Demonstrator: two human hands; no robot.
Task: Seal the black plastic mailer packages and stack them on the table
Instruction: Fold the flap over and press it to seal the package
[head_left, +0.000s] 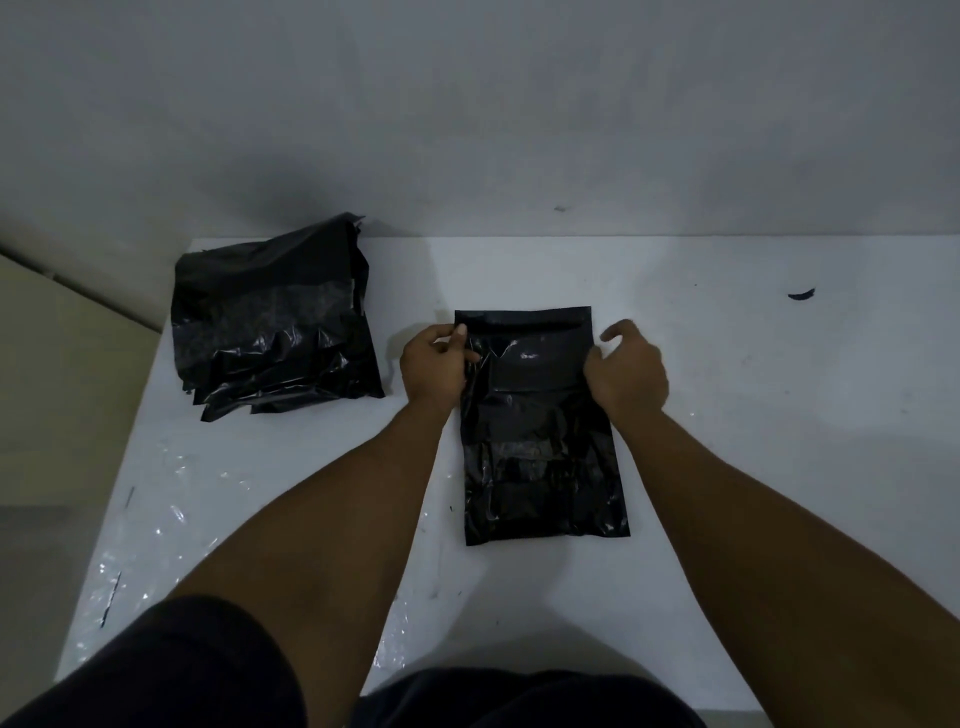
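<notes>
The flat black plastic mailer (540, 441) lies on the white surface (753, 441), its long axis running away from you, flap end farthest. Your left grip (436, 364) pinches its far-left corner. Your right grip (628, 371) curls at the far-right edge; I cannot tell whether it holds.

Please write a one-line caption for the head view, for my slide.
Left hand pinches a corner of the black mailer, right hand at its opposite edge; mailer stack beside.
</notes>
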